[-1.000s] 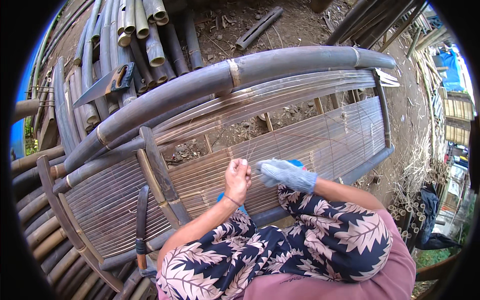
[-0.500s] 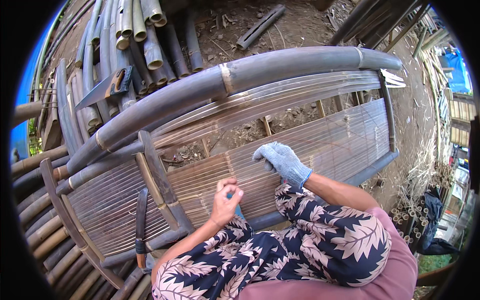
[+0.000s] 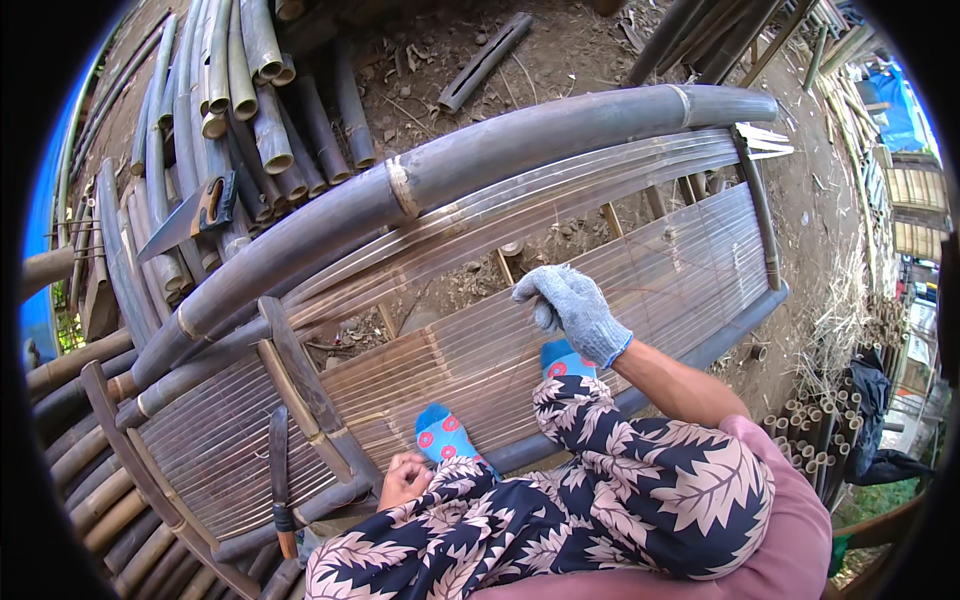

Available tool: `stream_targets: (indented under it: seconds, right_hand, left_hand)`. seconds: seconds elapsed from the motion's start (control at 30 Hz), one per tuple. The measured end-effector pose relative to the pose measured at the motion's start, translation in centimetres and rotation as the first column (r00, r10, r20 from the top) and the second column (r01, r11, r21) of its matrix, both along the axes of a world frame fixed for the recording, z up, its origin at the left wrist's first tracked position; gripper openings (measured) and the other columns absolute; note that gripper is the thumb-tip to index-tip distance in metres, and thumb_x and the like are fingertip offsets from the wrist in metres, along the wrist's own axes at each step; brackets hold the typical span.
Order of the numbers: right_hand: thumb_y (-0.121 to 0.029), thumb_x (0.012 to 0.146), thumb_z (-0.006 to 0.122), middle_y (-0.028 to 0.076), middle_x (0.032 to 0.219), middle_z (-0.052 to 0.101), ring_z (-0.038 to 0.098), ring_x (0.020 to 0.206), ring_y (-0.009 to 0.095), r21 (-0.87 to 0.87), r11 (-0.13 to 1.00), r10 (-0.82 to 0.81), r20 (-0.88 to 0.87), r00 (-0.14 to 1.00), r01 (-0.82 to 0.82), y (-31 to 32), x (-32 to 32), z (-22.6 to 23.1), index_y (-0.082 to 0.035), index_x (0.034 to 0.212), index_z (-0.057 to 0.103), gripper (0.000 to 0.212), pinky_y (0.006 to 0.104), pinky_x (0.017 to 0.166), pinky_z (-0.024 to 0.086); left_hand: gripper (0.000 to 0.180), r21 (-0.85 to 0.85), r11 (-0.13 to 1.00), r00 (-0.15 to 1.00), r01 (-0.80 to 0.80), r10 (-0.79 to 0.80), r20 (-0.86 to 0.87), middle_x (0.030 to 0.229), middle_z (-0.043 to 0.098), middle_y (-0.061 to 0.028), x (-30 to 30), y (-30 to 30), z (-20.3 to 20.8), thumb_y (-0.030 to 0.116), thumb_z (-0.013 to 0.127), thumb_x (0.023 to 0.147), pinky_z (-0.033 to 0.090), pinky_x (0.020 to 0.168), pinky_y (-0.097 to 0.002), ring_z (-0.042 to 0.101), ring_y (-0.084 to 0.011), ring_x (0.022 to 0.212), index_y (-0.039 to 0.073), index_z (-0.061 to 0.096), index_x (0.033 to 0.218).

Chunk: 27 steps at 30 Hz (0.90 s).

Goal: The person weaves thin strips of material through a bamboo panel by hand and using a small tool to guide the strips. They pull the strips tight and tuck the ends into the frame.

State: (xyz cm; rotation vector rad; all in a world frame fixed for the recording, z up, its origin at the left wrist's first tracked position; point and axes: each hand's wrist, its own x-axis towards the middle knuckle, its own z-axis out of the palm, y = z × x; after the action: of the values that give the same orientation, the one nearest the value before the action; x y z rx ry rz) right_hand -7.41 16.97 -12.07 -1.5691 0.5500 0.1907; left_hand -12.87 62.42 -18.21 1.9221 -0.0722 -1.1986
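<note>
"Slats all over this one: a slatted bamboo surface (image 3: pixel 480 375) runs from lower left through the middle up to the right, with a thick curved bamboo rail (image 3: pixel 460 160) along its upper side."

"Nice, but what are the hands up to?"

"Right hand (image 3: pixel 572 312) is in a grey knit glove, a bit right of center, over the slats. The grip is curled with the fingers bent in, but honestly I can't tell if anything's pinched in there."

"And the left?"

"Bare left hand (image 3: pixel 404 480) is lower and left of center, just beside a blue sock (image 3: pixel 445 435) with red rings. Fingers are curled in, and I can't tell whether that grip has anything either. Other blue sock (image 3: pixel 566 362) sits just below the glove."

"Any tools lying around?"

"Yep, a handsaw (image 3: pixel 178 228) on the bamboo poles (image 3: pixel 195 120) at upper left, plus a curved dark tool (image 3: pixel 279 450) with a wooden part, lower left, near the left hand. There's also a bundle of cut bamboo (image 3: pixel 810 440) at lower right."
</note>
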Motion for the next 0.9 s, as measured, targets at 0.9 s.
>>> stream_targets:
  seconds: [0.9]
  right_hand:
    - [-0.023, 0.102, 0.041, 0.003, 0.069, 0.058, 0.053, 0.057, 0.008, -0.07, 0.991, -0.108, 0.112, 0.988, 0.117, -1.8, 0.2, 3.1, -0.006, 0.095, 0.07, 0.034, 0.023, 0.054, 0.044]
  left_hand:
    - [0.013, 0.423, 0.905, 0.995, 0.034, 0.009, -0.101, 0.092, 0.063, -0.0119, -6.2, 10.5, -4.0, 0.012, 0.066, 0.085, 0.05, 0.075, -0.0329, 0.063, -0.0212, 0.083, 0.0, 0.064, 0.088]
